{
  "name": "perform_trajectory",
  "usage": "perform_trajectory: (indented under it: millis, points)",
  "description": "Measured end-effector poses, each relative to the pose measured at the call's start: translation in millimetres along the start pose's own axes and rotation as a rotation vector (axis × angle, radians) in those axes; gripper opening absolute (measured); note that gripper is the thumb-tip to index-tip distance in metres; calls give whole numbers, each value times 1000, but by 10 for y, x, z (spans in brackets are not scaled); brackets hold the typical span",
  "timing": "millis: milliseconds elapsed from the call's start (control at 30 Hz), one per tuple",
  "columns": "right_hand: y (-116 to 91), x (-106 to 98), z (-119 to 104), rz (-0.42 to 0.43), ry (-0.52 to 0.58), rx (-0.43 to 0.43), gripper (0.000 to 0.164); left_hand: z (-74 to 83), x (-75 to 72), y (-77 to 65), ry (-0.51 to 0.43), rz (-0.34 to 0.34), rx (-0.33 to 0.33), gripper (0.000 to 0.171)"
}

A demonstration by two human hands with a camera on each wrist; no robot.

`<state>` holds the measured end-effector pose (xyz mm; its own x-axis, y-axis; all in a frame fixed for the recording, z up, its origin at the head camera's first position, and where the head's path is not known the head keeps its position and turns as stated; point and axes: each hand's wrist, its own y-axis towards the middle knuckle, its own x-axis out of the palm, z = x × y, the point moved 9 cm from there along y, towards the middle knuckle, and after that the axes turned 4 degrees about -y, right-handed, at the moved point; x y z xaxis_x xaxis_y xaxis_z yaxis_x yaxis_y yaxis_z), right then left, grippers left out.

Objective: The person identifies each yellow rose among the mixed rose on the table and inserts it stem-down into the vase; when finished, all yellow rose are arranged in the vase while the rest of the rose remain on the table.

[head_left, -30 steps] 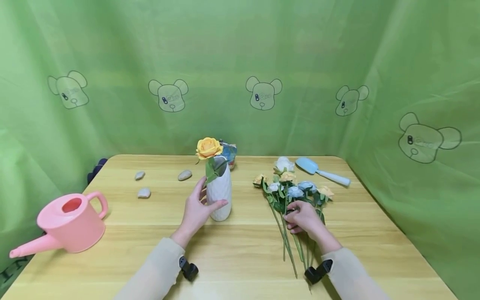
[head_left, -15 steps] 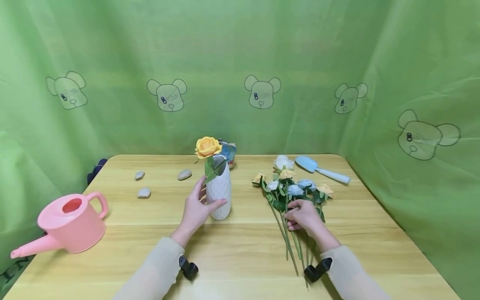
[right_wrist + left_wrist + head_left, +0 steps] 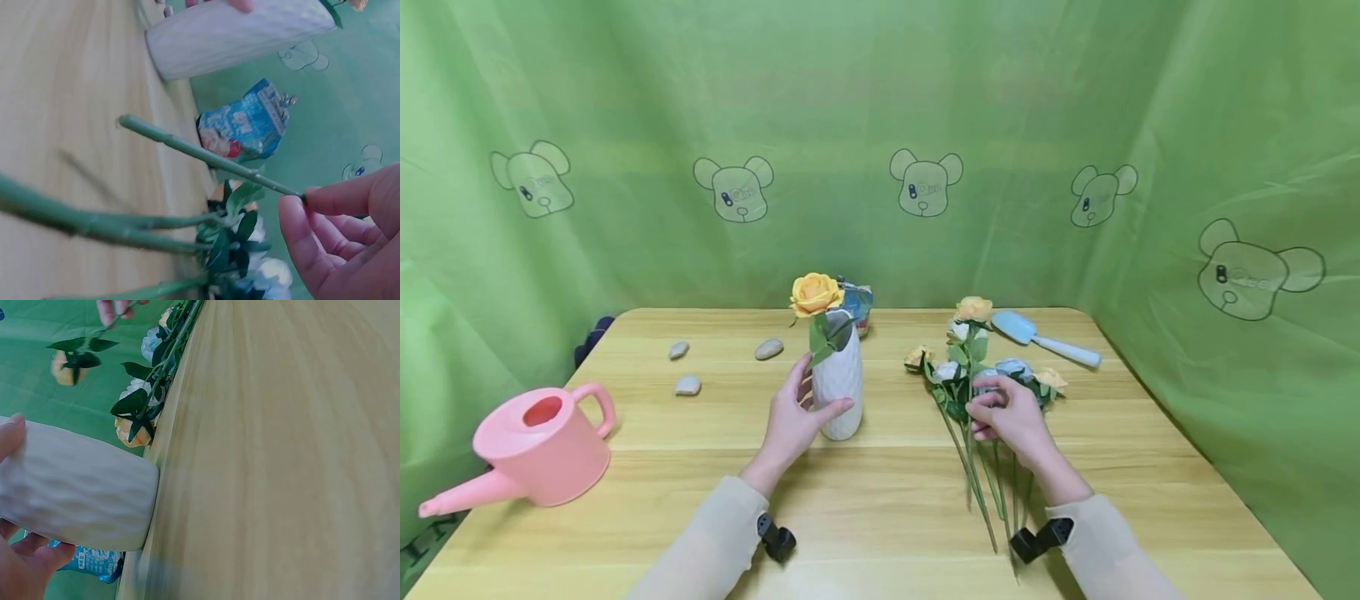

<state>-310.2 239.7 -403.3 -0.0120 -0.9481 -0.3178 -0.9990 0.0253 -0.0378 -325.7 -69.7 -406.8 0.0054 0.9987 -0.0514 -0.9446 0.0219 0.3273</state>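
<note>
My left hand (image 3: 796, 421) holds the white textured vase (image 3: 841, 387) around its side, thumb across the front. A yellow-orange rose (image 3: 817, 295) with green leaves stands in the vase, leaning left over the rim. My right hand (image 3: 1013, 419) pinches the stem of a pale orange rose (image 3: 974, 309) between thumb and forefinger. In the right wrist view the cut end of that stem (image 3: 181, 144) points away from the fingers, raised off the table. Below it lies a bunch of artificial roses, with a blue rose (image 3: 1015, 369), a yellow rose (image 3: 918, 358) and a white rose (image 3: 946, 371) among them.
A pink watering can (image 3: 542, 446) stands at the left. Several pebbles, one of them a grey stone (image 3: 769, 349), lie left of the vase. Behind the vase is a blue bag (image 3: 857, 308). A light blue scoop (image 3: 1045, 339) lies at the back right.
My right hand has lifted the pale orange rose up from the bunch, its bloom now higher and over the white one. The left hand and vase stay in place.
</note>
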Motion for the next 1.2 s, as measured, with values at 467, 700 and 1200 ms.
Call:
perform_trajectory:
  millis: [467, 700, 1200]
  points:
    - [26, 203, -941, -17, 59, -256, 44, 3, 17, -4, -11, -18, -11, 83]
    - [79, 372, -1664, -4, 73, -411, 45, 0, 22, -11, -14, -18, -9, 84]
    - [319, 446, -2658, 176, 345, -629, 40, -5, 13, -10, -15, -13, -29, 83]
